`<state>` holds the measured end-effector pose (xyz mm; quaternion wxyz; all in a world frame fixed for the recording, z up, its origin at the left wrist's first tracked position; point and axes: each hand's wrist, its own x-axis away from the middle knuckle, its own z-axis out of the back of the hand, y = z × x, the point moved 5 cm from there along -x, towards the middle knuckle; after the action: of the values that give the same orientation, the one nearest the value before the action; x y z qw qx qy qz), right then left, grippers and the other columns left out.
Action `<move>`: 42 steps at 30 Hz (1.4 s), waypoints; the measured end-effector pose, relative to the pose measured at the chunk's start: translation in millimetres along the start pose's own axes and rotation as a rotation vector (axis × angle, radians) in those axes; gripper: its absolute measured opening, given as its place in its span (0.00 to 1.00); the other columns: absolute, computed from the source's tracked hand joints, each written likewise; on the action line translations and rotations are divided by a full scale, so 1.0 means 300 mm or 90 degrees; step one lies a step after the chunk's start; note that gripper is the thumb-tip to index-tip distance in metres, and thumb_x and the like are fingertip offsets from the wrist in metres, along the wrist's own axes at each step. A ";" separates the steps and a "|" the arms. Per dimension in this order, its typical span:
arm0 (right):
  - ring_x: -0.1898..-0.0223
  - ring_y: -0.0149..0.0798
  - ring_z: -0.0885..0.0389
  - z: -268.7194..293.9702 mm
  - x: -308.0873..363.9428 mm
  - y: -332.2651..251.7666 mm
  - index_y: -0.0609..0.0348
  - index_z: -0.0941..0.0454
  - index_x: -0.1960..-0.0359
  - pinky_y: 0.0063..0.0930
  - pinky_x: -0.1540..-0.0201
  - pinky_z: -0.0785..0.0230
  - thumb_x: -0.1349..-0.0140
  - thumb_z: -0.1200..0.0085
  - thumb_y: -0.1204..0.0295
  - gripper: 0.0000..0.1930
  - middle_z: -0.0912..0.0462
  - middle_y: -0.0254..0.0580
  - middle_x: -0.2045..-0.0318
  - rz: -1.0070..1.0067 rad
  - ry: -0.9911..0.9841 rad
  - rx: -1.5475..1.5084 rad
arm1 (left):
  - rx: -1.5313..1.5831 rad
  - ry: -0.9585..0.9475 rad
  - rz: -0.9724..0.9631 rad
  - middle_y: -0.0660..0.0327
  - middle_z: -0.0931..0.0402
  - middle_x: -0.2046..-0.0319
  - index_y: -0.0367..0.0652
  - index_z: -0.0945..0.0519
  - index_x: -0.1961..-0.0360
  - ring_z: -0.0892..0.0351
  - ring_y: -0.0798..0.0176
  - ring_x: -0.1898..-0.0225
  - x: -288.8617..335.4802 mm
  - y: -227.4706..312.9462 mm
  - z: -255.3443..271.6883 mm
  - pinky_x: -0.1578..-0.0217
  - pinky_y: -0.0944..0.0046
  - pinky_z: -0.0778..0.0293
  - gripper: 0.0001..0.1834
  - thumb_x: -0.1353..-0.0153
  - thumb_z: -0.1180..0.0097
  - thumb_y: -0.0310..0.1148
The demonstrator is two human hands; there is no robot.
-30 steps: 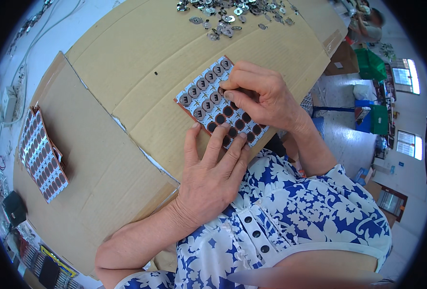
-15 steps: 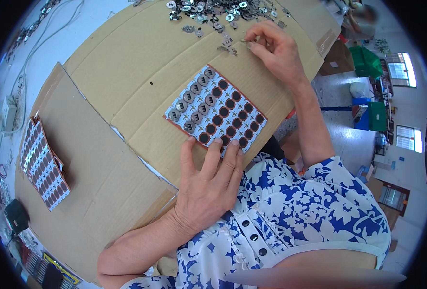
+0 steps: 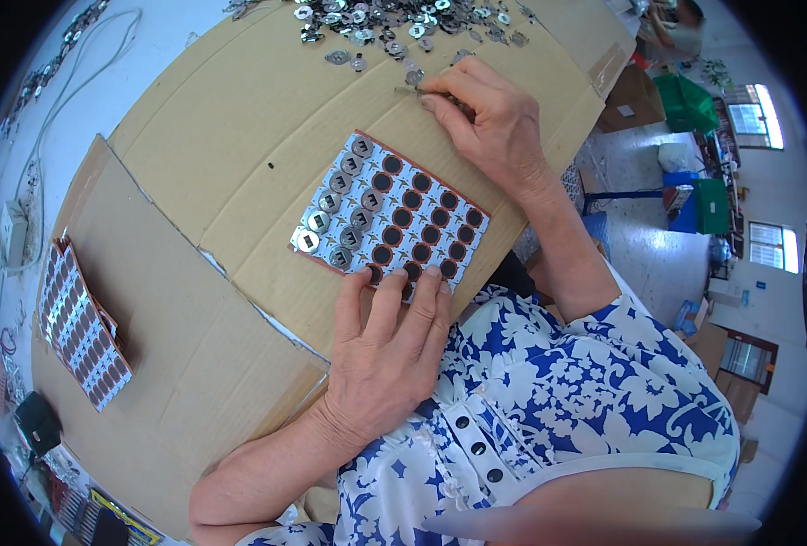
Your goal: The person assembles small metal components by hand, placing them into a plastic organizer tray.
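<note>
A panel of white printed sheet with rows of black discs lies on the cardboard in front of me. Round silvery metal pieces cover the discs of its two left rows. My left hand rests with spread fingers on the panel's near edge. Beyond the panel's far right corner, my right hand pinches a small metal piece between thumb and forefinger. Its other fingers are curled. A few loose metal pieces lie close to those fingertips.
A heap of loose metal pieces spreads along the far side of the cardboard. At the left stands a stack of similar panels. Green bins and a person are at the far right.
My right hand has shifted left among the loose metal pieces, still pinching. In the picture the panel sits slightly further left. My left hand stays on the panel's edge.
</note>
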<state>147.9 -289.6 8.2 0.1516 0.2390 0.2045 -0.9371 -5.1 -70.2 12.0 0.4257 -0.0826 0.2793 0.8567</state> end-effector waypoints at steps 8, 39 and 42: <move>0.68 0.39 0.13 0.038 0.054 -0.032 0.61 0.09 0.56 0.32 0.62 0.22 0.30 0.33 0.76 0.05 0.15 0.39 0.66 -0.205 -0.107 -0.407 | 0.004 0.003 -0.007 0.45 0.20 0.34 0.29 0.14 0.39 0.23 0.42 0.36 0.003 -0.001 -0.001 0.32 0.29 0.28 0.28 0.40 0.39 0.31; 0.70 0.21 0.21 -0.028 0.065 -0.165 0.66 0.08 0.53 0.20 0.66 0.29 0.30 0.32 0.81 0.07 0.12 0.32 0.68 -0.180 -0.255 -0.484 | -0.008 0.015 0.000 0.48 0.19 0.38 0.32 0.12 0.44 0.23 0.44 0.36 0.003 0.005 -0.003 0.28 0.21 0.34 0.23 0.39 0.38 0.32; 0.69 0.22 0.19 -0.018 0.047 -0.186 0.65 0.09 0.54 0.22 0.66 0.28 0.30 0.32 0.81 0.06 0.12 0.35 0.68 -0.119 -0.256 -0.438 | -0.011 0.026 0.016 0.50 0.19 0.39 0.33 0.11 0.45 0.24 0.46 0.35 0.009 0.004 -0.011 0.26 0.15 0.39 0.22 0.39 0.38 0.32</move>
<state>117.0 -241.2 14.0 0.1741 -0.0335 0.4933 -0.8516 -8.1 -70.7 8.7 0.4084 -0.1001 0.2817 0.8625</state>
